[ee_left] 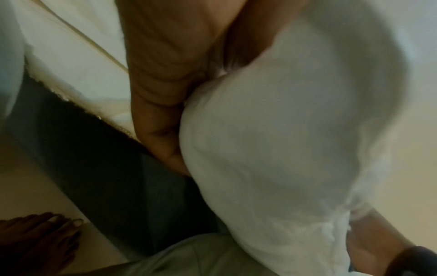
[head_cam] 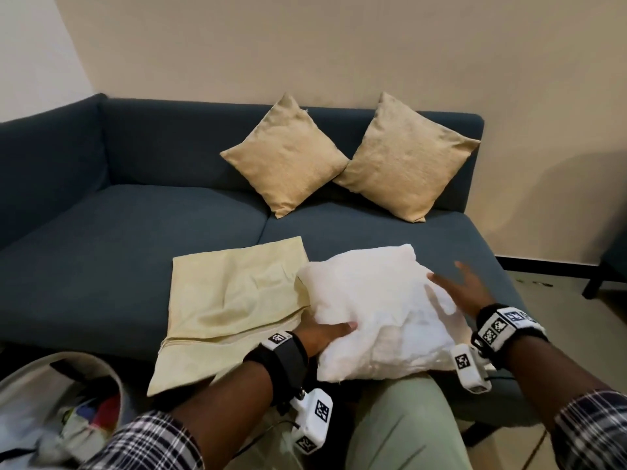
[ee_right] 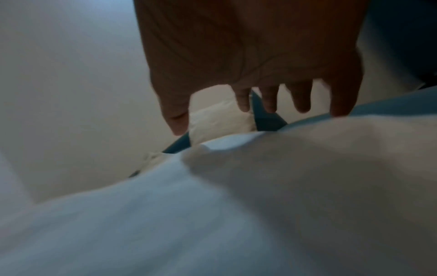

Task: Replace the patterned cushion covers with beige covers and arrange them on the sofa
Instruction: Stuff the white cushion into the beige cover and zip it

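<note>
A bare white cushion [head_cam: 380,310] lies at the front edge of the dark blue sofa [head_cam: 135,225], partly over the person's knee in pale green trousers [head_cam: 400,418]. The left hand [head_cam: 322,337] grips its near left side, thumb on top and fingers tucked beneath. The right hand [head_cam: 458,286] rests flat on the right side of the cushion with its fingers spread apart and straight.

Just left of the cushion, touching it, an empty beige cover [head_cam: 230,300] lies flat on the seat, its zip edge toward the person. 2 cushions already in beige covers stand on their corners against the backrest, the left one [head_cam: 285,154] and the right one [head_cam: 407,157] meeting at their tips.

Only the head view takes in the white basket [head_cam: 68,401] at lower left with coloured cloth inside, and the checked sleeves [head_cam: 152,439].

The left wrist view, blurred, shows what the head view hides: the fingers [ee_left: 163,119] curled in under the cushion [ee_left: 272,149], the cover's zip line [ee_left: 89,43] beside them, and a bare foot [ee_left: 40,235] on the floor.

The right wrist view shows the palm [ee_right: 248,56] from below, fingers parted over the white fabric [ee_right: 236,205], with a strip of sofa between them
</note>
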`<state>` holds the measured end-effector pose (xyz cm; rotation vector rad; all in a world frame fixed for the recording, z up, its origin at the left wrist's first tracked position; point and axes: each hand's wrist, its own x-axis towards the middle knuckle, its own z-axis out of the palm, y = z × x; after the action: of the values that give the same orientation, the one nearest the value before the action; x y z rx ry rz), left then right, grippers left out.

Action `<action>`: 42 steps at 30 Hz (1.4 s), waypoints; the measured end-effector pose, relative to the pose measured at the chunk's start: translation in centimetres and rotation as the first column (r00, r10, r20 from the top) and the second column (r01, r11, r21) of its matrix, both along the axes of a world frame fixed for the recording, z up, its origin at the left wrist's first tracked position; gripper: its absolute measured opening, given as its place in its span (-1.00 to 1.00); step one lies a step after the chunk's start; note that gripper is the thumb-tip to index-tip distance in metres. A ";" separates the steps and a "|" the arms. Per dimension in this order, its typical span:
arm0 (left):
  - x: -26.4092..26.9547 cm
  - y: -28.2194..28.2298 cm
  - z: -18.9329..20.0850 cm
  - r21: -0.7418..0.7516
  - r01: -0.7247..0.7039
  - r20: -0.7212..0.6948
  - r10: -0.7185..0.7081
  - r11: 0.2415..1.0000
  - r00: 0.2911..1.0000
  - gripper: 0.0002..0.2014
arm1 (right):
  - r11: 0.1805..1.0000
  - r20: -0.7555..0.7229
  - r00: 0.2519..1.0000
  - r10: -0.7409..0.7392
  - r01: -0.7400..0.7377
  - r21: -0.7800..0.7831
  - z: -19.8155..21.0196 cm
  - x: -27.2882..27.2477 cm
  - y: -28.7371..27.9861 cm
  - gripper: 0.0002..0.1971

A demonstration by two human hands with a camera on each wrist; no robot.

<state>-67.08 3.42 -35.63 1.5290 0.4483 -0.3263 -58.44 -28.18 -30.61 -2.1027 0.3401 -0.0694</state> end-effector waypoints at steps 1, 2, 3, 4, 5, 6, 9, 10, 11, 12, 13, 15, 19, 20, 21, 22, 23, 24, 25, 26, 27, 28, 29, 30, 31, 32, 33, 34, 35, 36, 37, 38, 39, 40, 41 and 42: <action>-0.3 -0.1 0.6 0.010 0.022 0.038 -0.022 1.000 0.999 0.21 | 0.999 -0.042 0.999 0.026 -0.024 0.047 -0.7 0.7 -0.3 0.15; -0.8 -0.2 1.6 0.021 0.052 0.082 -0.053 0.998 0.995 0.16 | 0.995 -0.068 0.996 0.056 -0.050 0.086 -0.8 0.8 0.2 0.07; -1.1 -0.4 2.2 0.043 0.083 0.121 -0.088 0.996 0.989 0.11 | 0.986 -0.089 0.990 0.111 -0.099 0.131 -0.7 0.4 0.9 -0.04; -1.4 -0.5 2.8 0.070 0.105 0.158 -0.115 0.992 0.981 0.04 | 0.969 -0.104 0.981 0.161 -0.138 0.207 -0.7 0.4 1.8 -0.17; -1.6 -0.6 3.3 0.080 0.127 0.186 -0.140 0.989 0.972 -0.03 | 0.941 -0.123 0.977 0.175 -0.129 0.314 -0.5 0.1 2.6 -0.34; -1.7 -0.7 4.0 0.082 0.150 0.213 -0.164 0.985 0.963 -0.08 | 0.919 -0.145 0.975 0.167 -0.101 0.381 0.0 -0.5 3.3 -0.51; -2.4 -0.3 6.2 0.122 0.196 0.251 -0.221 0.973 0.943 -0.05 | 0.966 -0.100 0.995 0.027 0.000 0.259 2.9 -1.4 4.3 -0.72; -2.7 0.1 7.0 0.148 0.205 0.258 -0.238 0.967 0.936 -0.01 | 0.980 -0.059 0.998 0.006 0.006 0.200 4.1 -1.7 4.3 -0.74; -3.2 0.8 7.9 0.177 0.215 0.254 -0.255 0.961 0.933 0.01 | 0.983 -0.020 1.000 0.001 0.003 0.183 5.0 -2.1 4.6 -0.76; -4.1 1.5 9.1 0.206 0.215 0.248 -0.264 0.955 0.932 -0.02 | 0.981 0.006 1.000 0.013 -0.014 0.191 6.1 -2.8 5.0 -0.77; -5.0 2.5 10.0 0.233 0.216 0.242 -0.271 0.948 0.932 -0.03 | 0.979 0.016 0.999 0.042 -0.044 0.201 6.9 -3.5 5.5 -0.78; -7.5 4.6 12.0 0.283 0.207 0.244 -0.279 0.937 0.929 -0.01 | 0.962 0.015 0.992 0.126 -0.126 0.244 8.3 -5.3 6.8 -0.77; -12.3 9.5 13.2 0.214 0.085 0.279 -0.145 0.973 0.949 -0.19 | 0.896 -0.066 0.950 0.304 -0.262 0.359 8.6 -8.7 10.5 -0.79; -13.0 10.6 13.0 0.159 0.028 0.254 -0.069 0.987 0.965 -0.25 | 0.891 -0.104 0.935 0.340 -0.284 0.354 8.3 -9.4 11.7 -0.78; -13.6 11.6 12.6 0.120 -0.013 0.211 -0.013 0.993 0.977 -0.27 | 0.884 -0.130 0.913 0.387 -0.327 0.335 7.9 -10.1 12.9 -0.72; -14.3 12.6 12.1 0.113 -0.025 0.160 0.007 0.993 0.987 -0.26 | 0.878 -0.152 0.893 0.424 -0.365 0.310 7.4 -10.6 14.3 -0.65; -14.8 13.4 11.4 0.123 -0.009 0.125 -0.006 0.992 0.992 -0.26 | 0.871 -0.183 0.869 0.459 -0.399 0.287 6.9 -11.0 15.5 -0.60; -15.3 14.2 10.8 0.148 0.022 0.109 -0.039 0.989 0.993 -0.28 | 0.862 -0.215 0.844 0.491 -0.433 0.264 6.3 -11.4 16.8 -0.58; -15.6 14.8 10.2 0.186 0.061 0.104 -0.082 0.981 0.991 -0.30 | 0.844 -0.233 0.817 0.528 -0.472 0.256 5.5 -11.4 17.6 -0.57; -15.8 15.3 9.8 0.223 0.101 0.104 -0.126 0.970 0.987 -0.34 | 0.829 -0.239 0.797 0.554 -0.503 0.244 5.3 -11.4 18.5 -0.55; -15.8 16.0 9.3 0.260 0.134 0.103 -0.166 0.956 0.981 -0.40 | 0.809 -0.244 0.774 0.584 -0.533 0.246 5.5 -11.4 19.4 -0.54; -15.6 16.4 9.1 0.289 0.172 0.096 -0.207 0.942 0.974 -0.44 | 0.786 -0.239 0.753 0.613 -0.552 0.277 5.9 -11.2 20.0 -0.55; -15.3 16.9 8.8 0.314 0.217 0.082 -0.254 0.924 0.964 -0.44 | 0.749 -0.237 0.719 0.653 -0.568 0.341 6.2 -11.0 20.6 -0.58; -14.8 17.2 8.7 0.332 0.270 0.059 -0.306 0.904 0.950 -0.38 | 0.728 -0.247 0.696 0.674 -0.567 0.386 6.4 -10.6 20.9 -0.60; -14.4 17.4 8.5 0.346 0.326 0.028 -0.357 0.880 0.934 -0.31 | 0.713 -0.257 0.674 0.693 -0.585 0.386 6.6 -10.3 21.2 -0.55; -14.0 17.6 8.4 0.357 0.374 -0.009 -0.398 0.856 0.917 -0.26 | 0.701 -0.257 0.656 0.710 -0.627 0.340 5.7 -9.6 21.5 -0.41; -13.5 17.6 8.6 0.377 0.420 -0.046 -0.437 0.825 0.898 -0.24 | 0.708 -0.263 0.658 0.706 -0.665 0.236 4.8 -9.2 21.8 -0.20; -12.9 17.9 9.1 0.403 0.470 -0.089 -0.477 0.786 0.874 -0.24 | 0.720 -0.261 0.678 0.687 -0.684 0.120 3.6 -8.7 22.0 0.00; -12.1 18.4 10.0 0.433 0.525 -0.139 -0.521 0.733 0.842 -0.24 | 0.721 -0.258 0.693 0.673 -0.692 0.020 2.3 -8.3 22.0 0.11; -11.0 19.0 11.2 0.456 0.572 -0.190 -0.554 0.682 0.811 -0.25 | 0.707 -0.269 0.687 0.675 -0.707 -0.031 1.3 -8.0 21.9 0.08; -9.5 19.9 12.2 0.493 0.595 -0.228 -0.566 0.635 0.792 -0.26 | 0.696 -0.278 0.675 0.683 -0.717 -0.031 0.9 -7.9 22.0 -0.05; -7.8 20.8 13.2 0.560 0.577 -0.241 -0.550 0.594 0.800 -0.28 | 0.687 -0.302 0.658 0.690 -0.726 -0.012 0.7 -7.8 21.9 -0.19; -5.8 21.6 13.7 0.660 0.510 -0.215 -0.512 0.551 0.832 -0.31 | 0.680 -0.318 0.646 0.694 -0.733 -0.003 0.6 -7.8 21.9 -0.26; -4.0 22.2 14.0 0.777 0.400 -0.147 -0.479 0.485 0.866 -0.37 | 0.684 -0.315 0.652 0.690 -0.729 -0.010 0.7 -7.9 21.8 -0.31; -2.2 22.3 13.8 0.870 0.302 -0.088 -0.479 0.390 0.873 -0.45 | 0.692 -0.310 0.663 0.682 -0.722 -0.022 0.5 -7.9 21.8 -0.38; -0.4 21.9 12.8 0.926 0.247 -0.077 -0.499 0.284 0.863 -0.52 | 0.698 -0.305 0.674 0.673 -0.715 -0.041 0.3 -7.8 21.9 -0.47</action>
<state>-67.51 25.35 -22.83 2.8128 -0.0006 -0.2543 -66.26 -6.25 -30.32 -2.2675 -0.3557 0.6769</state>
